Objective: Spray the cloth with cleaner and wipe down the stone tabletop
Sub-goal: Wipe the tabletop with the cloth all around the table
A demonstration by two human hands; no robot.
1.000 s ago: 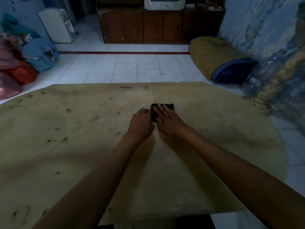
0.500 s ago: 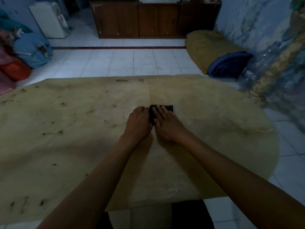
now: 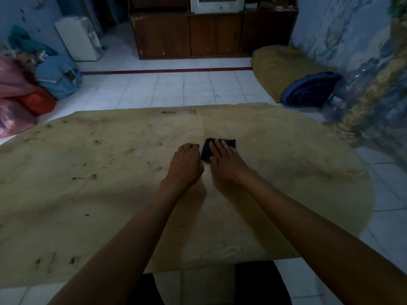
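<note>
both hands at a dark cloth near the middle of the stone tabletop

the stone tabletop fills most of the head view, a pale tan slab with a rounded edge toward 3 o'clock. a small dark cloth, folded into a compact patch, lies flat on it just beyond the centre, toward 12 o'clock from the person.

the right hand rests palm down on the cloth, fingers straight, loosely spread and pointing toward 12 o'clock. the fingertips cover the near and middle part of the cloth, and its far right corner shows past them. the hand presses flat rather than gripping.

the left hand sits just beside the cloth at its 9 o'clock side, knuckles up and fingers curled under. the fingertips are at the cloth's left edge, but i cannot tell whether they pinch it or only touch it. the two hands nearly meet at the thumbs.

dark specks and smears are scattered over the tabletop toward 9 o'clock and at 7 o'clock. the surface toward 3 o'clock looks plainer.

beyond the table at 12 o'clock is a white tiled floor and a brown wooden cabinet with a pale television on top. bundles of fabric lie at 10 o'clock, and a yellow cushion with a blue bundle lies at 2 o'clock.
</note>
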